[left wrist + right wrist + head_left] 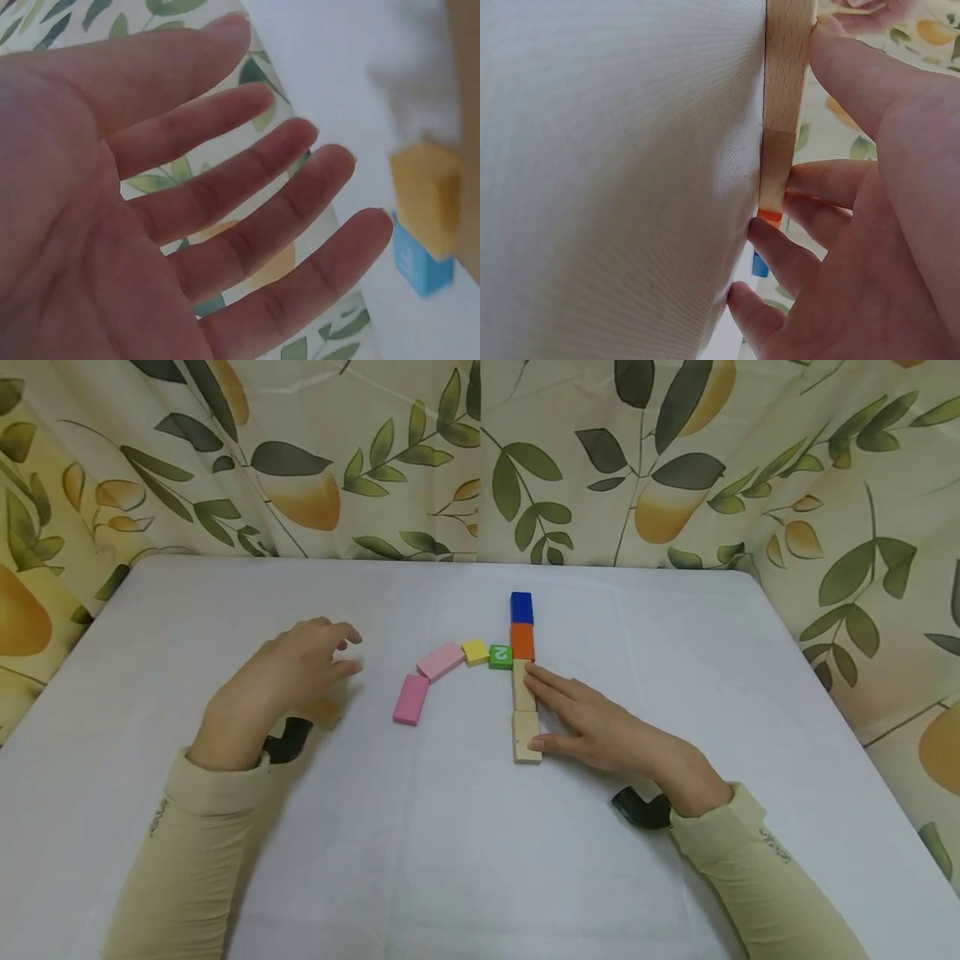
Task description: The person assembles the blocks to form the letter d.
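My right hand (600, 727) lies beside a column of blocks, fingers extended. Its index fingertip touches the farther plain wooden block (522, 683), and its thumb touches the nearer wooden block (527, 739). Beyond these, in line, are an orange block (522, 642) and a blue block (522, 608). From the column a curve runs left: a green block (501, 657) marked 2, a yellow block (475, 652), a pink block (442, 661) and a darker pink block (410, 699). Left of the curve, my left hand (281, 672) hovers with loose fingers and an empty palm.
A tan block (327, 712) lies partly hidden beside the left wrist. In the left wrist view, a yellow block (427, 199) and a light blue block (421, 262) appear blurred at the right. White cloth (450, 852) covers the table; a patterned curtain (420, 452) hangs behind.
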Demonstrator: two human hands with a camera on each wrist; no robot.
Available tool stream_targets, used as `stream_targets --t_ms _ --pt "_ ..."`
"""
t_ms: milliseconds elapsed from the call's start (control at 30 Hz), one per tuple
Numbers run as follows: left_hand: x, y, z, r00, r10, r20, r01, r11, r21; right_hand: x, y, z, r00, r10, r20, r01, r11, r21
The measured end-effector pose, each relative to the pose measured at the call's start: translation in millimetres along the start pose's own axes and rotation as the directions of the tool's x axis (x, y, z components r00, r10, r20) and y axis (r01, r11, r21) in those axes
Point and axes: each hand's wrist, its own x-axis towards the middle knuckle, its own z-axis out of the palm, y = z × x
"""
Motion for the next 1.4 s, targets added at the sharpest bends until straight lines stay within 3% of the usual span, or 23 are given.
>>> stream_targets --t_ms 233,400,500,733,933,1200,1400 --pt "-8.6 -21.5 3.6 0.998 0.033 0.051 -0.032 0.999 -0.025 -1.4 1 3 1.000 0.003 0.004 -0.003 1.000 0.018" --pt "-16.0 -29.7 10.8 0.994 0.042 0.100 -0.033 0.996 -0.085 -1.7 1 3 1.000 0.013 0.013 -0.013 1.000 0.020" --pt "-19.4 -32.2 14.1 0.994 0.056 0.093 -0.048 0.995 -0.089 -1.1 1 4 1.000 0.016 0.015 -0.017 1.000 0.024" --pt "-21.3 -35.5 16.0 0.997 0.071 0.033 -0.070 0.997 -0.032 -0.9 2 5 1.000 0.012 0.008 -0.012 1.000 0.021" --pt "-22.3 -36.2 19.7 0.997 0.027 0.075 -0.025 0.999 -0.025 -0.6 1 4 1.000 -0.006 0.002 0.006 1.000 0.012" --pt "-22.8 -32.7 18.5 0.995 0.061 0.081 -0.060 0.998 -0.006 -0.2 0 1 1.000 0.000 -0.001 0.000 1.000 0.000" --pt "-22.5 -23.2 19.4 0.994 0.039 0.106 -0.038 0.999 -0.013 -0.3 0 0 1.000 0.002 -0.001 -0.002 1.000 0.000"
